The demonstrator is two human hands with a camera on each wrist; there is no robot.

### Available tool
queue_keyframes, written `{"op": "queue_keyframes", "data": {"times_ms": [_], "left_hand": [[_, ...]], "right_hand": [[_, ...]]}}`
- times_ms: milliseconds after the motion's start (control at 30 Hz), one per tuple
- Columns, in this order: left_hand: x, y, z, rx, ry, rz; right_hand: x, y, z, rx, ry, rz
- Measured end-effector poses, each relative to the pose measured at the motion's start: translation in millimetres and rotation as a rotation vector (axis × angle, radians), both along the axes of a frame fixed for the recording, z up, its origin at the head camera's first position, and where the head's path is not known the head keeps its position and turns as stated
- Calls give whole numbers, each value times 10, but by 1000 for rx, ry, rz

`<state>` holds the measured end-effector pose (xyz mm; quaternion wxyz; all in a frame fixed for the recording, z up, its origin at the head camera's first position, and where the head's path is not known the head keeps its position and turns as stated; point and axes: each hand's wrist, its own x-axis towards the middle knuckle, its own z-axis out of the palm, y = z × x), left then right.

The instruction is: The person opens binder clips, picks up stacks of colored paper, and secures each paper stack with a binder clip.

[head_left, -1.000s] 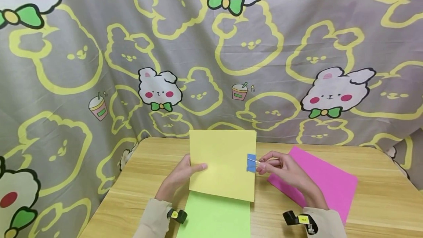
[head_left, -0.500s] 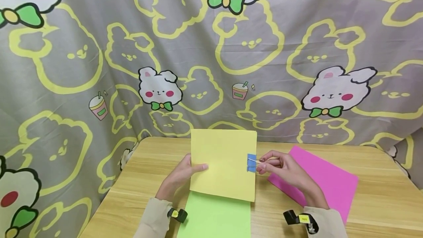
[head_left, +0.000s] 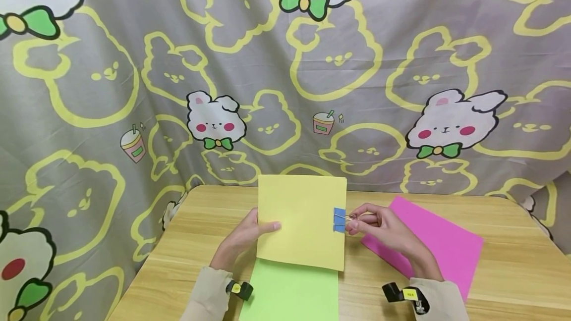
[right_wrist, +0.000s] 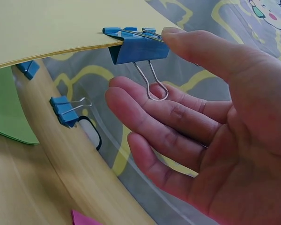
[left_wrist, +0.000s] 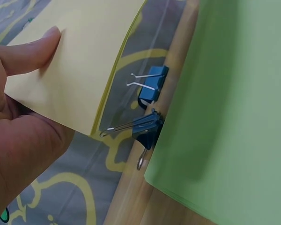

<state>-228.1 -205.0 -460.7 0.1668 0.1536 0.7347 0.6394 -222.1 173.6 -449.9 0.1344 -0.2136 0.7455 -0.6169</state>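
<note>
A stack of yellow paper [head_left: 299, 212] is held up above the table in the head view. My left hand [head_left: 244, 234] grips its left edge, thumb flat across the front and fingers hidden behind. On the right edge sits a blue binder clip [head_left: 339, 220]. My right hand [head_left: 379, 224] pinches that clip's wire handles. The right wrist view shows the thumb on the clip's upper handle and the fingers under the lower handle [right_wrist: 158, 97]. The clip body [right_wrist: 139, 48] straddles the paper's edge [right_wrist: 84, 48].
Green paper [head_left: 292, 291] lies below the yellow stack, and pink paper [head_left: 441, 241] lies to the right. Near the table's edge are two loose blue binder clips, one [left_wrist: 153, 84] beside another [left_wrist: 147, 129]. A patterned curtain [head_left: 285, 73] hangs behind the wooden table [head_left: 178, 246].
The yellow stack has shifted very slightly to the right. Both hands keep the same hold.
</note>
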Motion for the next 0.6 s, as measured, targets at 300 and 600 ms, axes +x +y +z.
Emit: {"op": "queue_keyframes", "data": {"times_ms": [300, 600], "left_hand": [[-14, -7, -9, 21, 9, -44], [-34, -97, 14, 65, 40, -51]], "right_hand": [[20, -14, 25, 16, -20, -50], [34, -16, 71, 13, 6, -106]]}}
